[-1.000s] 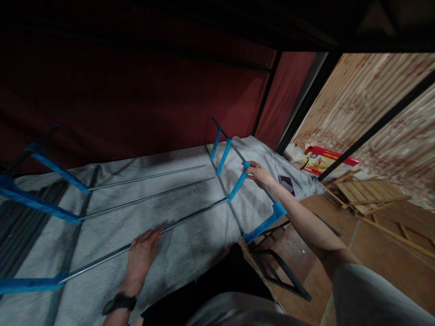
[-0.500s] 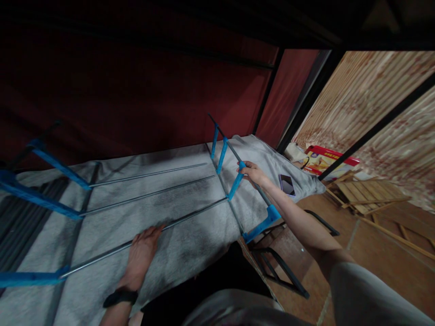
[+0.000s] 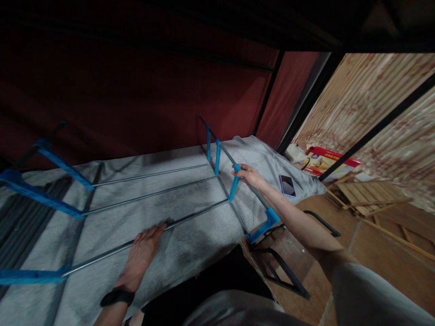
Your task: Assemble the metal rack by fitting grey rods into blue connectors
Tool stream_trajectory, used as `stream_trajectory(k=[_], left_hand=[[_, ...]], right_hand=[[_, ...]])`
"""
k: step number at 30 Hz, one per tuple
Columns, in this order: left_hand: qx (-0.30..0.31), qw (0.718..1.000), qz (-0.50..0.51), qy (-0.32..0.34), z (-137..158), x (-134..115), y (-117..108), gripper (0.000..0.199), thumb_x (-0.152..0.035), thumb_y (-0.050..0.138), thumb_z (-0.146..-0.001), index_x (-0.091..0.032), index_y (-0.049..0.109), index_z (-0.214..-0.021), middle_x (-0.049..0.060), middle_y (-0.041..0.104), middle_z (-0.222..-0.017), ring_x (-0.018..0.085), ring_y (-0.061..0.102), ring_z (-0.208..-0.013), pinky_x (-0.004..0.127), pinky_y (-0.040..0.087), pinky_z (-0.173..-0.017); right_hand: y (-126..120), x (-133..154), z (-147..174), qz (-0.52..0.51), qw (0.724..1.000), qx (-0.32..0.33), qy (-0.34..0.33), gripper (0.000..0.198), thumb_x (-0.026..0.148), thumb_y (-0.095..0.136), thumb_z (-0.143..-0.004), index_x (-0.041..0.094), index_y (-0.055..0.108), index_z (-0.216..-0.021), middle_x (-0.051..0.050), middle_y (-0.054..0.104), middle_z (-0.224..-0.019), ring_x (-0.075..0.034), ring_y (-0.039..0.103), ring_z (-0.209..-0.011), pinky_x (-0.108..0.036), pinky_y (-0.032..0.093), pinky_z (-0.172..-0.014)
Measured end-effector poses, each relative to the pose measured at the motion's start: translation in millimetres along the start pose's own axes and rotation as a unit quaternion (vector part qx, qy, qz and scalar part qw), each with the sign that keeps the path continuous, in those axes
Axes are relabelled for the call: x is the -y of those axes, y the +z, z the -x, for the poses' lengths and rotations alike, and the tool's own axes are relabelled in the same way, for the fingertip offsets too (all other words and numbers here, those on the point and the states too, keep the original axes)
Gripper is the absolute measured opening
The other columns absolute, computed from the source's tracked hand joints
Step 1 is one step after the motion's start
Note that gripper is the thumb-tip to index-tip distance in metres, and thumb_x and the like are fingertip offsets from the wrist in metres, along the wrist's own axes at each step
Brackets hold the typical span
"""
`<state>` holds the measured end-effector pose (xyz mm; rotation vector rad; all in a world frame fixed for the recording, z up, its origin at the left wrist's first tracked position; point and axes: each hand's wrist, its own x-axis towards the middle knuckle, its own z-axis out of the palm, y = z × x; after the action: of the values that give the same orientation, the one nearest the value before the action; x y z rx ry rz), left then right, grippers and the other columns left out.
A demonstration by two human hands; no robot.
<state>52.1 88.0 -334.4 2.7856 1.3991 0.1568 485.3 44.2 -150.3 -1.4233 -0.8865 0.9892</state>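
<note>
A frame of metal tubes and blue plastic connectors lies on a grey cloth (image 3: 190, 244). My left hand (image 3: 144, 251), with a dark band at the wrist, is closed over the nearest long metal tube (image 3: 197, 213); its thumb is hidden. At the right end, my right hand (image 3: 249, 174) grips a blue connector (image 3: 234, 188) where it meets the raised grey crossbar (image 3: 227, 154). Further blue connectors join this bar to a lower dark crossbar (image 3: 240, 217). Two more long tubes run behind the held one. At the left end, blue connectors (image 3: 64, 163) stick up at a slant.
A bundle of dark tubes (image 3: 34, 213) lies at the left. On the cloth's right part rests a phone (image 3: 287, 185). Beyond are a red and yellow box (image 3: 331, 163), wooden slats (image 3: 370, 194) and a black metal frame (image 3: 285, 271) on the tiled floor. A red panel (image 3: 152, 99) stands behind.
My right hand has swung the raised crossbar and its blue connectors slightly left, so they stand more upright. My left hand stays on the tube.
</note>
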Motion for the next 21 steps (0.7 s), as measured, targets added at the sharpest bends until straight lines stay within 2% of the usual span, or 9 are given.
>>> stream_trajectory(k=[3, 6, 11, 14, 17, 18, 21], left_hand=[[-0.038, 0.999, 0.005, -0.003, 1.2, -4.5, 3.2, 0.048, -0.022, 0.033, -0.1, -0.018, 0.061, -0.14, 0.015, 0.07, -0.127, 0.029, 0.066, -0.111, 0.045, 0.047, -0.1], [-0.074, 0.997, 0.024, 0.005, 3.2, -8.2, 5.4, 0.047, -0.035, 0.036, -0.102, -0.019, 0.06, -0.139, 0.013, 0.071, -0.123, 0.028, 0.065, -0.11, 0.045, 0.047, -0.099], [-0.15, 0.988, 0.04, 0.008, 1.6, -6.8, 9.0, 0.049, -0.045, 0.037, -0.102, -0.021, 0.059, -0.139, 0.012, 0.069, -0.126, 0.028, 0.064, -0.112, 0.045, 0.045, -0.101], [-0.169, 0.984, 0.055, 0.001, -7.4, -5.7, 5.1, 0.051, -0.046, 0.038, -0.101, -0.019, 0.058, -0.139, 0.014, 0.068, -0.128, 0.029, 0.063, -0.113, 0.046, 0.048, -0.099], [-0.161, 0.984, 0.08, -0.004, -19.7, -5.5, -4.7, 0.051, -0.044, 0.038, -0.101, -0.018, 0.057, -0.141, 0.016, 0.065, -0.132, 0.03, 0.062, -0.117, 0.047, 0.049, -0.099], [-0.158, 0.984, 0.087, -0.007, -23.4, -4.9, -8.0, 0.051, -0.043, 0.037, -0.101, -0.018, 0.056, -0.141, 0.016, 0.064, -0.134, 0.03, 0.061, -0.119, 0.047, 0.049, -0.1], [-0.16, 0.981, 0.112, -0.016, -31.9, 1.6, -13.7, 0.048, -0.04, 0.038, -0.101, -0.019, 0.056, -0.14, 0.016, 0.061, -0.137, 0.03, 0.059, -0.124, 0.048, 0.049, -0.101]], right_hand=[[-3.0, 3.4, 0.2, -0.013, 1.0, -0.006, 0.011, 0.032, 0.028, 0.067, -0.061, 0.022, 0.068, -0.092, 0.001, 0.071, -0.081, -0.02, 0.065, -0.091, -0.031, 0.05, -0.087], [-7.1, 5.4, 1.7, -0.053, 0.998, -0.025, 0.003, 0.03, 0.038, 0.063, -0.07, 0.023, 0.067, -0.096, 0.0, 0.071, -0.087, -0.02, 0.065, -0.094, -0.031, 0.051, -0.086], [-17.9, -5.1, 5.4, -0.09, 0.993, -0.077, 0.026, 0.035, 0.053, 0.056, -0.085, 0.024, 0.067, -0.102, -0.005, 0.073, -0.1, -0.021, 0.066, -0.1, -0.031, 0.052, -0.087], [-27.2, -13.3, 10.7, -0.103, 0.99, -0.084, 0.048, 0.034, 0.052, 0.055, -0.088, 0.024, 0.068, -0.102, -0.007, 0.073, -0.101, -0.022, 0.067, -0.098, -0.031, 0.055, -0.084], [-41.1, -7.9, 30.8, -0.082, 0.987, -0.119, 0.066, 0.025, 0.043, 0.063, -0.084, 0.023, 0.071, -0.098, -0.008, 0.074, -0.101, -0.023, 0.069, -0.094, -0.033, 0.057, -0.082], [-46.3, -1.8, 43.3, -0.072, 0.988, -0.128, 0.051, 0.024, 0.039, 0.069, -0.08, 0.024, 0.072, -0.099, -0.008, 0.074, -0.104, -0.023, 0.069, -0.096, -0.034, 0.057, -0.084], [-54.6, 25.3, 99.3, -0.046, 0.976, -0.199, -0.072, 0.033, 0.033, 0.078, -0.072, 0.025, 0.073, -0.104, -0.007, 0.072, -0.116, -0.023, 0.068, -0.105, -0.037, 0.055, -0.094]])
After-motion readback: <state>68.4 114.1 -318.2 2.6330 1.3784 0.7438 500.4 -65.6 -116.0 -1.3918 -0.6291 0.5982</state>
